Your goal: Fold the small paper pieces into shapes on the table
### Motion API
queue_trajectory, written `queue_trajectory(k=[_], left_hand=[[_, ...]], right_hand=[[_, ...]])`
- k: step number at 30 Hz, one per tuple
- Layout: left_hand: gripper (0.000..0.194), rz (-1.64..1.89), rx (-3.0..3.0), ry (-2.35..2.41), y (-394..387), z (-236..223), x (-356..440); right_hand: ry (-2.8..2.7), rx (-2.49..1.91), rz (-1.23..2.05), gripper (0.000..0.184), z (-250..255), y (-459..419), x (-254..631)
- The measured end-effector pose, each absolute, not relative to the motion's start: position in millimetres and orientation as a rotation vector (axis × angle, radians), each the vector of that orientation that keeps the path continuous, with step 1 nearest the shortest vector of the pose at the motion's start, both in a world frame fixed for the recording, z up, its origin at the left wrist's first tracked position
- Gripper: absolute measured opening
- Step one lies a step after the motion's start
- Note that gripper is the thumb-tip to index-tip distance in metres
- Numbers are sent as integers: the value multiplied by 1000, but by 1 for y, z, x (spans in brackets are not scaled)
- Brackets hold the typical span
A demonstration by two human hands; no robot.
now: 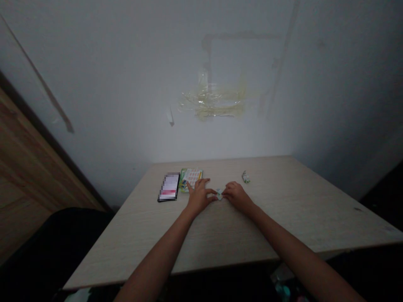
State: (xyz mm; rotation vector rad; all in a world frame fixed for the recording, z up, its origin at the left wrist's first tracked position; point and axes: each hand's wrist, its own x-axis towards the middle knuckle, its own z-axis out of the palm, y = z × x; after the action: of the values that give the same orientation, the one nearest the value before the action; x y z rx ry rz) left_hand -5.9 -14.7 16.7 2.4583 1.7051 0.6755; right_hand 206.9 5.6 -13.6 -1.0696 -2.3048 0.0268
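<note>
Between my two hands, low over the table, is a small pale blue-and-white piece (219, 194), perhaps folded paper; its kind is too small to make out. My left hand (199, 196) pinches its left side with thumb and forefinger while the other fingers stretch forward. On the opposite side, the fingertips of my right hand (237, 195) are closed on the same piece, the remaining fingers curled in. Behind my left hand lies a green-and-white printed sheet or booklet (192, 174), partly covered by the fingers.
A phone (169, 187) with a lit, blurred screen lies left of the printed sheet. Beyond my right hand is a small crumpled green-and-white scrap (246, 177). The pale wooden table (283, 201) meets a wall (132, 84) with clear tape (217, 100) stuck on it.
</note>
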Motion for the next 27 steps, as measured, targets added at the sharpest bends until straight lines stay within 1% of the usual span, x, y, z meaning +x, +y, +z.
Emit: queue_trajectory(k=[5,11,16,22,27], left_hand=[[14,755,2469,1694,-15,17,-5],[11,723,2457,1712,-15,19,-4],[6,762,2454,1707,-13,15,-6],[9,813,2396,1745,-8,7,-5],[8,850,2296,1827,-8,5,0]], right_hand=[[-2277,-1094,24,9,-14,5,206],[-2238,-1092,29,9,-17,7,206],[-2228,-1125,40,11,-15,5,205],[-2200,-1182,72,11,-16,7,203],[-2177,-1238,58,15,-16,7,201]])
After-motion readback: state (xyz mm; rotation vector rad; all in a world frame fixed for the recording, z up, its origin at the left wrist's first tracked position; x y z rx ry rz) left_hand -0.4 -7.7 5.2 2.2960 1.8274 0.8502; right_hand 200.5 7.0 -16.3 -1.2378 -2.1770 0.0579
